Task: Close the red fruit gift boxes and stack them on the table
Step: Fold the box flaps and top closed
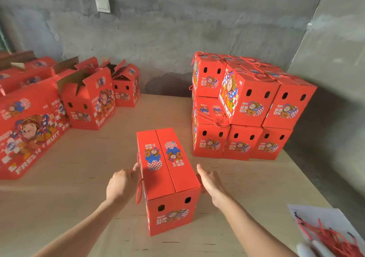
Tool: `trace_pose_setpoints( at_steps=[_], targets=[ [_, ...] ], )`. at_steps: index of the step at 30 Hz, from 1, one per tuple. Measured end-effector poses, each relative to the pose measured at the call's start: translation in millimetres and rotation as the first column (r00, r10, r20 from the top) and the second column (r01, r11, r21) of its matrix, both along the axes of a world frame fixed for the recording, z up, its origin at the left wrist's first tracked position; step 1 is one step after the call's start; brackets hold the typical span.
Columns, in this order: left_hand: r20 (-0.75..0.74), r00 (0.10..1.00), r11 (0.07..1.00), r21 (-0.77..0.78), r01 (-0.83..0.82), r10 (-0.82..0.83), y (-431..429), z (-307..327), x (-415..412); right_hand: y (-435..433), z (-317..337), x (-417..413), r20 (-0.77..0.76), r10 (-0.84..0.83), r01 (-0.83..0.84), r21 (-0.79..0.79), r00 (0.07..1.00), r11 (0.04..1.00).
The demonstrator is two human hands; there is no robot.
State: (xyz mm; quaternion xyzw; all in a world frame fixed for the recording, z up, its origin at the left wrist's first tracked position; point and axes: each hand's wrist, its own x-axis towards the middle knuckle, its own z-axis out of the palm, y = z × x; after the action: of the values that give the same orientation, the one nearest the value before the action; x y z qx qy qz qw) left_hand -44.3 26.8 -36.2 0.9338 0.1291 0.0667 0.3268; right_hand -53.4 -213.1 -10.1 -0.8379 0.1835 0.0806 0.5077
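A closed red fruit gift box (167, 169) stands on the wooden table (79, 177) in front of me, its two top flaps meeting along the middle. My left hand (122, 183) touches the box's left side beside the red cord handle (139, 189). My right hand (210, 179) lies flat along the box's right side, fingers straight. At the right stands a stack of closed red boxes (246, 108), two layers high. On the left are several open red boxes (88, 100) with their flaps up.
A grey concrete wall runs behind the table and along the right. A white sheet with a bundle of red cords (331, 239) lies at the table's near right corner. A large red box (27, 130) sits at the left edge.
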Motion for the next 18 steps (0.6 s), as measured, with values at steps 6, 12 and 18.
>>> trace_pose_setpoints(
  at_steps=[6,12,18],
  targets=[
    [-0.384,0.918,0.931,-0.362,-0.05,-0.1,-11.6,-7.0,-10.2,16.0,-14.3,36.8,-0.248,0.045,0.081,0.475,0.968,0.876],
    [-0.266,0.963,0.644,-0.731,-0.224,0.033,-26.9,0.1,1.4,34.0,45.6,56.6,0.192,-0.056,-0.022,0.383,0.98,0.923],
    [0.262,0.962,0.787,-0.608,0.103,0.076,-24.2,59.5,18.4,59.7,117.2,50.0,0.419,0.227,-0.365,0.288,0.879,0.885]
  ],
)
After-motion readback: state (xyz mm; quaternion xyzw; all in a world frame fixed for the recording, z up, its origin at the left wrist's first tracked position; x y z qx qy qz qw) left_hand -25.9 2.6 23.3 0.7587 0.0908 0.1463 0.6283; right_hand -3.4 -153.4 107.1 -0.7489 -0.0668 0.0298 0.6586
